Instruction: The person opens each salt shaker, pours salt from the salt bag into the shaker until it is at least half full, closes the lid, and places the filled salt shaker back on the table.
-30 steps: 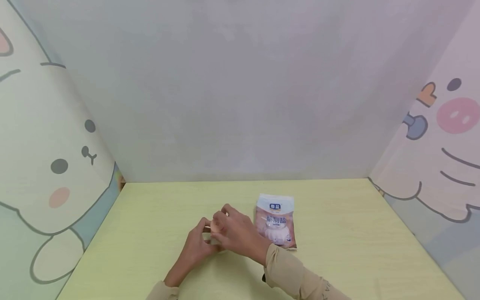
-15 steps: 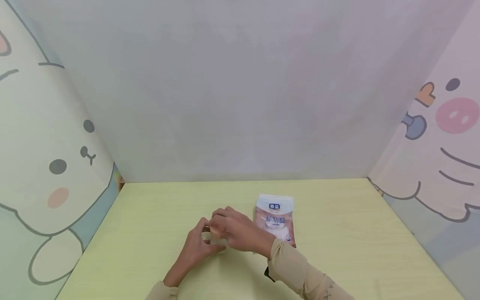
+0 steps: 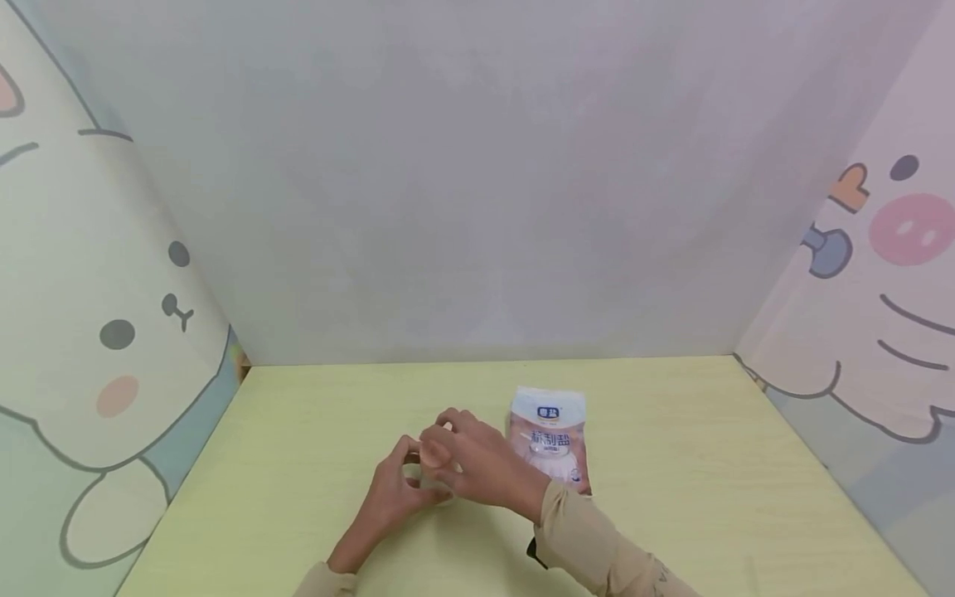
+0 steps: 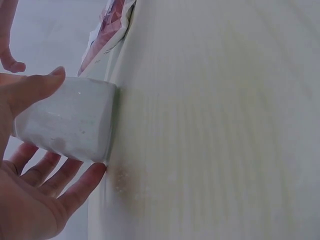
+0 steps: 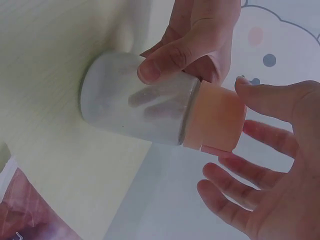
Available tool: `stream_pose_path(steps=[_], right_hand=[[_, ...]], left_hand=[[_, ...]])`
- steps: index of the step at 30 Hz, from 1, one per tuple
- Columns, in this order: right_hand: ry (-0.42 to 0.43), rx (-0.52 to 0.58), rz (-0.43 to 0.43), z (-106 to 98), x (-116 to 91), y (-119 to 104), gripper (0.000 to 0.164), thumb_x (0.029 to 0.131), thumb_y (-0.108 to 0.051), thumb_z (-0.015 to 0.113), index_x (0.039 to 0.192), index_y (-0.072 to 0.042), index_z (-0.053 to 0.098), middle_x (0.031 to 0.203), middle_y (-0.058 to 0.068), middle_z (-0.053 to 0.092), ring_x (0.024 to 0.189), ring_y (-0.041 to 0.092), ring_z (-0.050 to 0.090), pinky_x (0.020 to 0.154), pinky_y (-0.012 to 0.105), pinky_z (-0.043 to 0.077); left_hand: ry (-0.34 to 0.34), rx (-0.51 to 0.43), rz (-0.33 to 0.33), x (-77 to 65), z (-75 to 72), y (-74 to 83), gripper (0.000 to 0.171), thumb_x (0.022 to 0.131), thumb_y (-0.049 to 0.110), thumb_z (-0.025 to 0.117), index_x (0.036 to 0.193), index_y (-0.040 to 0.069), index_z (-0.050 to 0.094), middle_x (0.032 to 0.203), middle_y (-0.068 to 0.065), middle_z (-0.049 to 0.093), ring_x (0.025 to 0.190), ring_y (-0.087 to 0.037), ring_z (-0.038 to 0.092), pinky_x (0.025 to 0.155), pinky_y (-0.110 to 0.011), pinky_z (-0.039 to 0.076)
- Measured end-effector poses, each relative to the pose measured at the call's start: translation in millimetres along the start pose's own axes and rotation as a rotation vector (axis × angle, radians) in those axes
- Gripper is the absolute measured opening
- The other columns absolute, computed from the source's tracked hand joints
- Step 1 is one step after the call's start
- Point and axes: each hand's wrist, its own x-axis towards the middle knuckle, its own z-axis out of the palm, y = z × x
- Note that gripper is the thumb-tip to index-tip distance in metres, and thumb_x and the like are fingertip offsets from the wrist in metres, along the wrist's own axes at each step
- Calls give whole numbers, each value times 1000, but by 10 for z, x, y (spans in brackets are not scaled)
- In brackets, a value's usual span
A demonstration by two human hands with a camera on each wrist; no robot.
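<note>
A translucent jar (image 5: 135, 110) with an orange lid (image 5: 217, 117) stands upright on the table, its base on the tabletop. My left hand (image 3: 395, 489) grips the jar's body, thumb on one side and fingers on the other; those fingers show faintly through the wall in the right wrist view. At the lid is my right hand (image 3: 481, 464), its thumb and forefinger pinching the rim while the other fingers spread beside it. From the head, both hands cover most of the jar. In the left wrist view the lower body of the jar shows between the left thumb and fingers.
Just right of the right hand, a white and reddish-brown salt bag (image 3: 550, 427) lies flat on the pale yellow table (image 3: 671, 464). A grey back wall (image 3: 477, 207) and side panels with cartoon animals enclose the table.
My right hand turned over the lid and has since turned partly back, its fingers still at the lid. The left hand keeps its grip on the jar in the same spot.
</note>
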Motion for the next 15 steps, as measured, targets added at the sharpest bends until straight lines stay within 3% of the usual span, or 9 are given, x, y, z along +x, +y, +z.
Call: stream_pose_path(steps=[5, 12, 15], right_hand=[[37, -63, 75, 47, 14, -37, 36, 83, -37, 71, 112, -18, 60, 108, 0, 55, 90, 14, 52, 64, 20, 46], [71, -124, 98, 90, 32, -64, 35, 83, -43, 69, 105, -17, 59, 96, -2, 53, 78, 10, 49, 52, 17, 40], [78, -105, 81, 102, 42, -59, 30, 84, -37, 71, 102, -16, 60, 95, -2, 52, 75, 9, 49, 53, 17, 39]], left_hand=[[-18, -34, 12, 60, 33, -276, 53, 65, 18, 88, 99, 15, 47, 108, 0, 60, 103, -22, 57, 72, -27, 56], [-7, -20, 22, 75, 51, -286, 50, 65, 13, 87, 95, 14, 47, 108, 1, 60, 103, -23, 57, 72, -28, 56], [8, -19, 15, 79, 62, -277, 50, 64, 7, 86, 95, 13, 47, 109, -2, 60, 104, -26, 57, 73, -33, 57]])
